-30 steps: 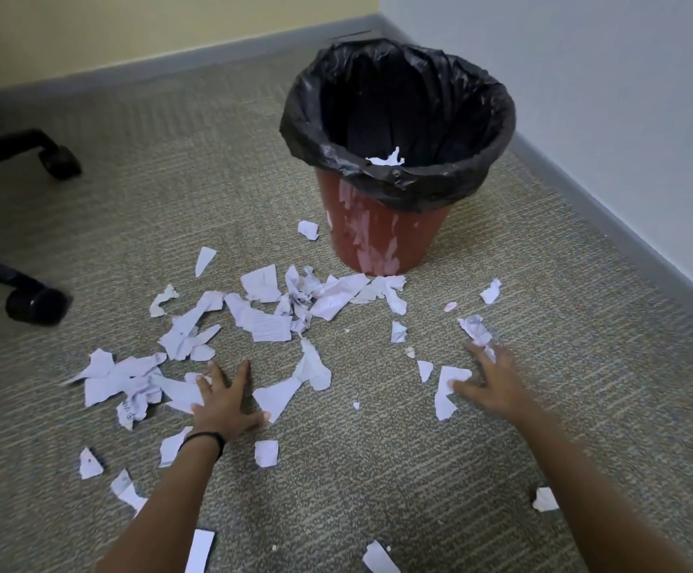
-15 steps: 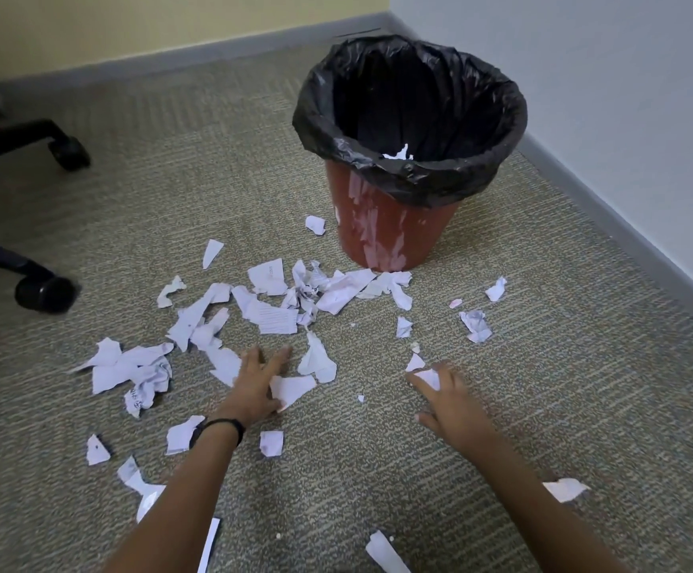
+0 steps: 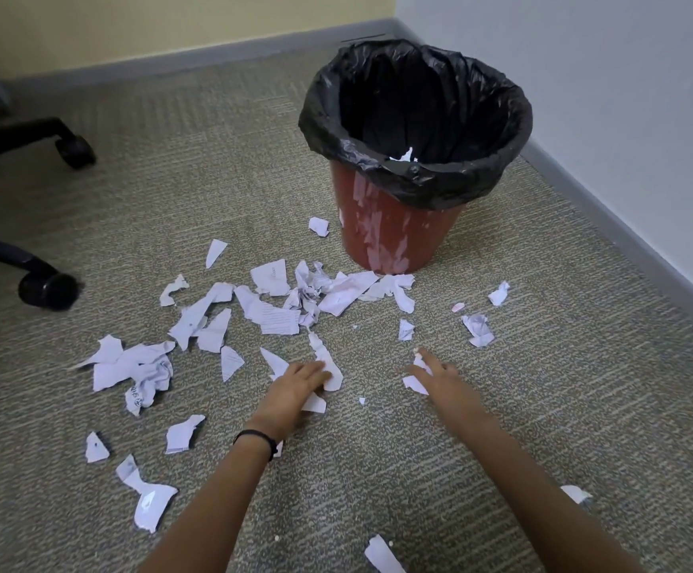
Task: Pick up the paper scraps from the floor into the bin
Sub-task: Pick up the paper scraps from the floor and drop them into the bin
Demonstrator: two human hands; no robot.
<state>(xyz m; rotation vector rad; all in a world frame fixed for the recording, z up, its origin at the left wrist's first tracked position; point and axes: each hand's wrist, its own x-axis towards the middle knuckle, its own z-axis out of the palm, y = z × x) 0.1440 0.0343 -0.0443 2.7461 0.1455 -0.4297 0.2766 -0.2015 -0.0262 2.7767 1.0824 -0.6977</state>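
Left hand (image 3: pixel 295 386) and right hand (image 3: pixel 440 376) touch paper scraps (image 3: pixel 274 318) (bin (image 3: pixel 394 237) beyond).

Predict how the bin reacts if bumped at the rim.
Probably tips easily: the bin tapers to a narrow base, with only one scrap showing inside. Likely light, so it may slide on the carpet. The loose liner would likely give first.

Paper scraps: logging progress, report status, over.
Left hand and right hand each flat on a scrap. Paper scraps mostly on carpet; one visible in bin. Chair base left, clear.
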